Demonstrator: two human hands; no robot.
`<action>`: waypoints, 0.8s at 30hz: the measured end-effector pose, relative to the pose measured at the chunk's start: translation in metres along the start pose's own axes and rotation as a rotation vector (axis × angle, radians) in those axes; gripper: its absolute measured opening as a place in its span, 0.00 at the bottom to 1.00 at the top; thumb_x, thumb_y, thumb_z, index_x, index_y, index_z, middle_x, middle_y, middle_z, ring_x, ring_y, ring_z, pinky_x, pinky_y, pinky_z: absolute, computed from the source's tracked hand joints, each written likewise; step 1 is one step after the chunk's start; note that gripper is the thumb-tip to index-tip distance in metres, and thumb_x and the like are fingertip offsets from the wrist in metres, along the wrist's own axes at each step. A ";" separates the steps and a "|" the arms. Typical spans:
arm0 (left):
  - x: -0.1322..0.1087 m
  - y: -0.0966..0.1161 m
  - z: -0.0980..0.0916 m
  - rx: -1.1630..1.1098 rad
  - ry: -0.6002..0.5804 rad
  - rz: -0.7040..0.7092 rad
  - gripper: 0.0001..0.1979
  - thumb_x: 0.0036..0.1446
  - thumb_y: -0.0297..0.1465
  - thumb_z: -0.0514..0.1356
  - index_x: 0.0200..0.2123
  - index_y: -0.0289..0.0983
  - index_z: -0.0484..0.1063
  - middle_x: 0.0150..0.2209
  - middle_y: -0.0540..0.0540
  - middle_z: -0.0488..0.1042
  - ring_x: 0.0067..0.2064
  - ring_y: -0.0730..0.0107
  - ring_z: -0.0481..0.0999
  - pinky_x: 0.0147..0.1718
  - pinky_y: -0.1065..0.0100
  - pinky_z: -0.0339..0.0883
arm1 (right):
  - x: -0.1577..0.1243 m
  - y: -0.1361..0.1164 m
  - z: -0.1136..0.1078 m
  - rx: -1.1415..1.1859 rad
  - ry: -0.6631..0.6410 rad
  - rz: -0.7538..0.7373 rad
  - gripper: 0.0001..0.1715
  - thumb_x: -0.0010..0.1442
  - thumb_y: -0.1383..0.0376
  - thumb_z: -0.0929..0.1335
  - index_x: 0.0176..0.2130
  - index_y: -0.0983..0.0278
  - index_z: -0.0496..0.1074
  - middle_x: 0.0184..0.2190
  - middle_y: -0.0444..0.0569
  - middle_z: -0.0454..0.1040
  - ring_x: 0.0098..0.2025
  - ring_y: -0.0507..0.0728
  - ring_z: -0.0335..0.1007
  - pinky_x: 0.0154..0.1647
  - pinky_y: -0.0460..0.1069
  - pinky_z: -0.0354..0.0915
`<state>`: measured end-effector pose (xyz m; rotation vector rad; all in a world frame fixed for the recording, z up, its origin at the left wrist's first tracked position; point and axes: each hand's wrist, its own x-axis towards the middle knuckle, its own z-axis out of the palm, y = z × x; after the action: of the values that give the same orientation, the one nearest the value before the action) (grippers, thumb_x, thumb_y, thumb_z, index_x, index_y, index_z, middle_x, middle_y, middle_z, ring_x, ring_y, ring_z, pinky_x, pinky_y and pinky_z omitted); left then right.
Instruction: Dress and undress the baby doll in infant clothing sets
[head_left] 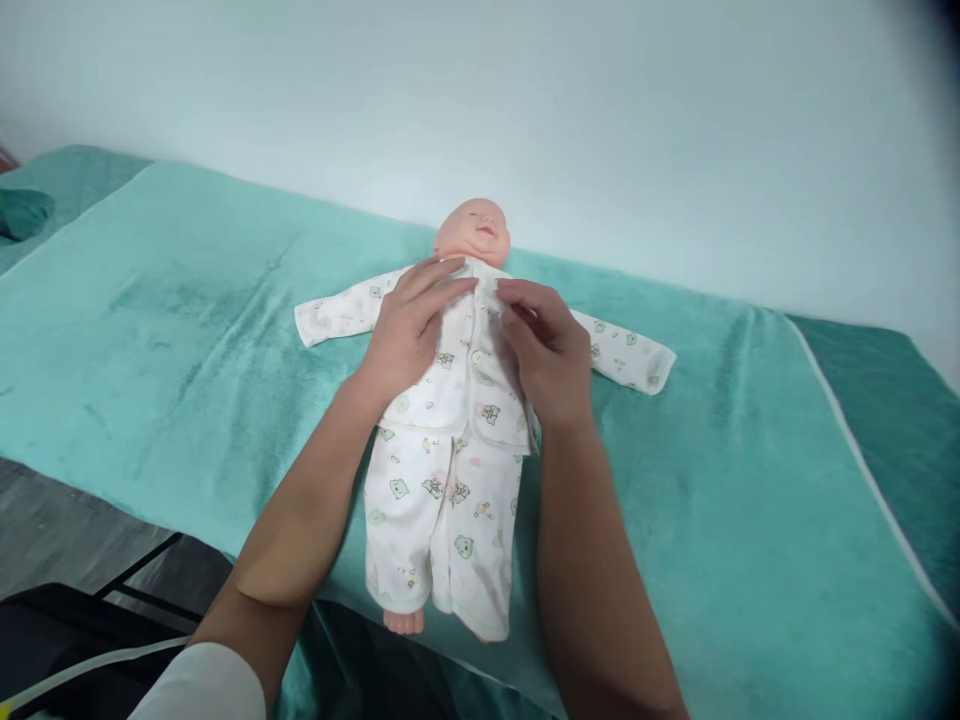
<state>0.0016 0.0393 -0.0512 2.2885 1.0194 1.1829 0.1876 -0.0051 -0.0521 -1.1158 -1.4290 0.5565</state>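
Observation:
A baby doll [474, 232] lies on its back, head toward the wall. It wears a white shirt [450, 385] printed with small bears and matching trousers [480, 520]. Its long sleeves stretch out to both sides, and toes poke from one trouser leg. My left hand [412, 325] rests on the chest with its fingers stretched out toward the shirt's front edge. Across the front opening, my right hand [551, 350] has bent fingers, with thumb and fingertips slightly apart at the upper chest. Nothing shows between them. A button [475, 356] is visible lower down the front.
A green velvety cloth [712, 480] covers the table, with creases on the left. Behind it rises a pale wall [600, 120]. At lower left are a black object [60, 640] and a pale cable [97, 662]. Green fabric [22, 213] is bunched at the far left.

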 end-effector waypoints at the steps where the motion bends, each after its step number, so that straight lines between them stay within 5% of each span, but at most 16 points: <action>1: 0.000 -0.002 0.000 -0.008 -0.017 0.013 0.22 0.74 0.36 0.44 0.60 0.44 0.73 0.68 0.44 0.69 0.74 0.58 0.59 0.72 0.48 0.55 | 0.000 0.001 0.001 -0.033 -0.024 -0.017 0.12 0.67 0.57 0.68 0.48 0.55 0.78 0.56 0.50 0.77 0.63 0.62 0.70 0.68 0.62 0.65; 11: 0.011 -0.010 0.003 -0.094 -0.131 -0.013 0.26 0.74 0.43 0.45 0.70 0.47 0.61 0.73 0.47 0.62 0.77 0.56 0.51 0.75 0.48 0.49 | -0.002 0.013 0.000 -0.134 -0.152 -0.001 0.30 0.69 0.46 0.67 0.64 0.53 0.70 0.68 0.51 0.67 0.71 0.62 0.61 0.74 0.65 0.57; 17: 0.016 -0.013 0.004 -0.096 -0.116 -0.050 0.24 0.73 0.41 0.47 0.67 0.44 0.66 0.70 0.43 0.67 0.72 0.57 0.63 0.71 0.52 0.56 | -0.001 0.018 0.000 -0.211 -0.217 -0.036 0.33 0.70 0.45 0.64 0.68 0.52 0.66 0.71 0.50 0.63 0.75 0.62 0.55 0.77 0.66 0.51; 24: 0.015 -0.009 0.003 -0.057 -0.124 -0.070 0.23 0.72 0.37 0.48 0.66 0.41 0.67 0.68 0.42 0.69 0.69 0.58 0.65 0.70 0.53 0.57 | 0.004 0.022 0.001 -0.305 -0.217 -0.020 0.34 0.71 0.43 0.62 0.68 0.53 0.65 0.72 0.51 0.62 0.75 0.64 0.53 0.77 0.67 0.50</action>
<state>0.0059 0.0565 -0.0501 2.2325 0.9990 1.0160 0.1938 0.0081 -0.0694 -1.3086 -1.7542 0.4660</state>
